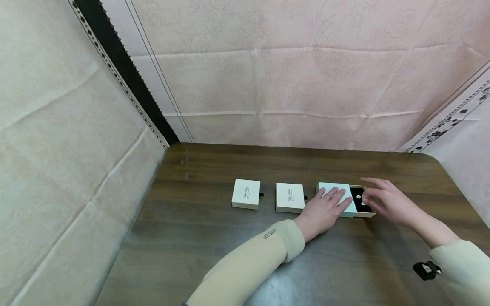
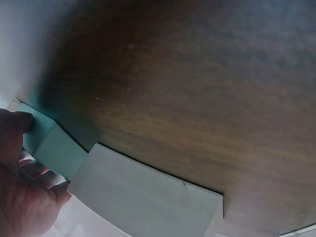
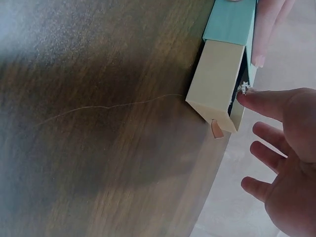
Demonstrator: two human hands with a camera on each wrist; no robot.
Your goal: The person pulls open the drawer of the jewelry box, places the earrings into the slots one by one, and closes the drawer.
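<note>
My left hand (image 1: 320,212) rests with spread fingers on the teal sleeve (image 1: 332,186) of a small jewellery box. The box's cream drawer (image 3: 215,69) stands pulled out to the right, its black insert (image 1: 356,192) exposed. Thumb and forefinger of my right hand (image 1: 390,203) meet at the insert. They pinch a small silver star-shaped piece of jewellery (image 3: 244,88), seen at the thumb tip in the right wrist view. Another small silver piece (image 1: 358,196) sits in the insert beside those fingertips. A tan pull tab (image 3: 216,129) hangs from the drawer's end.
Two closed white boxes with printed lids, one at the left (image 1: 246,193) and one in the middle (image 1: 289,196), stand in line with the teal one. The middle box is close to my left hand. The brown wooden table (image 1: 199,238) meets a cloth-covered wall (image 1: 283,97) behind.
</note>
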